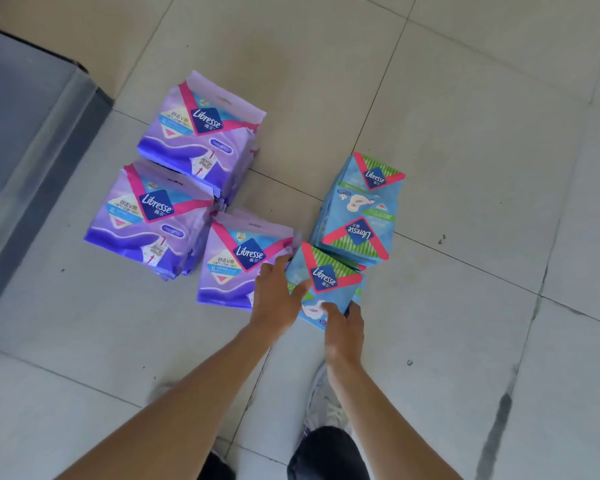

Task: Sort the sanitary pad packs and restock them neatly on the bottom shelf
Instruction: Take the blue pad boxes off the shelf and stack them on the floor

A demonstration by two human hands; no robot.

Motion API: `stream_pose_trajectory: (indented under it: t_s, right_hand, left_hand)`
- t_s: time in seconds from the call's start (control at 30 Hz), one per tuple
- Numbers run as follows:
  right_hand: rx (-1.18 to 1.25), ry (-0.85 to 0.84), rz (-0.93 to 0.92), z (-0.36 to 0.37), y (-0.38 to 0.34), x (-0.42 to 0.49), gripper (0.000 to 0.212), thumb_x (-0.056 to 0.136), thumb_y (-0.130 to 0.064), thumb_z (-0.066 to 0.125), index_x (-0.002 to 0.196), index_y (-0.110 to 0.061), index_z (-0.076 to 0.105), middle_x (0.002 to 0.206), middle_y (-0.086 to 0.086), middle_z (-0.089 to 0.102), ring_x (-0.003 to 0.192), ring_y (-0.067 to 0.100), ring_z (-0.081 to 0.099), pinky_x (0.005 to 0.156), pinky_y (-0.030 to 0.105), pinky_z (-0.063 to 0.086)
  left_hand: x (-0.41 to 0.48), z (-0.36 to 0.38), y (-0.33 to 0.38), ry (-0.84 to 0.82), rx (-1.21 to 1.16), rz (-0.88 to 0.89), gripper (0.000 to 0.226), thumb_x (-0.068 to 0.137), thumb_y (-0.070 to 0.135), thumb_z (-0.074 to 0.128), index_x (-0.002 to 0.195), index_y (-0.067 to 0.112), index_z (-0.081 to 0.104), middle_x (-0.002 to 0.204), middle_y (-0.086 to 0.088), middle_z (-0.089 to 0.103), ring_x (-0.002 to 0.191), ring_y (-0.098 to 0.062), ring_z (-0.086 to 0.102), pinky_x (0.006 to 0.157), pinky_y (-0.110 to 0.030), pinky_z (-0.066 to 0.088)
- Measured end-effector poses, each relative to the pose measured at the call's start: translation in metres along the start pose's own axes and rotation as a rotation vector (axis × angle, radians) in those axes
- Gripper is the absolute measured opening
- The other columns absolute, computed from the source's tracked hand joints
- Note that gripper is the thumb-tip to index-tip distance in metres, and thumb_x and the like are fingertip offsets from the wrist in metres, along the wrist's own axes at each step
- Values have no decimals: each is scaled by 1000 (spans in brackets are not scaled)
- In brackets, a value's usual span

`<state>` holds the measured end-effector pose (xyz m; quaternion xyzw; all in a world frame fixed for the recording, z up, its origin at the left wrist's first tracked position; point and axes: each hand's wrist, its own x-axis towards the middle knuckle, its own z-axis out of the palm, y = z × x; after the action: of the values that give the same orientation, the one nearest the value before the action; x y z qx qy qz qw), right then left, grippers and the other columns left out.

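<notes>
On tiled floor, left hand (277,295) and right hand (343,327) clamp fingers round a blue pack (326,285) — best lifted level, clear of the purple pack (243,261) beside it.

One head-worn camera looks steeply down from standing height at the tiled floor (465,133), forearms entering from six o'clock, a grey shelf edge (32,150) at nine o'clock.
</notes>
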<state>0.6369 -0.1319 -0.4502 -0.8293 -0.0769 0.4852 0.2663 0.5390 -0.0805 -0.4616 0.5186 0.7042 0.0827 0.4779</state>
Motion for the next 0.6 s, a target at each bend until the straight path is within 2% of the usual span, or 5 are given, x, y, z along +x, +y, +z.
stream_pose_trajectory:
  t_s: [0.07,0.17,0.3,0.43,0.6]
  right_hand:
    - [29,32,3,-10,1,-5,39,79,-20,64,116,-11,57,107,7,67,99,27,63,85,35,48]
    - [27,73,-25,-26,0,-5,33,82,-12,63,114,-9,57,105,8,66,96,26,62,75,28,43]
    - [0,16,-68,-34,-5,7,32,78,-21,64,107,-14,55,99,5,63,91,24,60,66,24,42]
    - [-50,10,-86,-32,-5,24,55,60,-34,54,111,-13,55,100,4,63,91,23,60,74,27,41]
    - [-175,-53,-128,-36,0,26,57,60,-34,54,114,-15,53,106,4,62,95,22,60,75,27,44]
  left_hand:
    - [-9,3,7,-21,8,15,55,88,32,64,135,14,43,119,-14,51,111,-28,52,88,-38,47]
    - [-17,12,15,-41,-12,12,55,88,30,65,135,14,40,116,-13,51,110,-29,53,87,-38,47]
    - [-13,24,19,-40,-40,-19,56,90,26,63,138,13,37,117,-15,51,111,-31,53,88,-38,45]
    - [-7,34,12,-43,-31,-21,53,90,26,62,135,12,39,118,-14,51,112,-30,52,89,-37,44]
    - [-9,35,7,-51,-23,-32,56,91,31,60,138,11,37,123,-11,52,116,-26,51,92,-34,45]
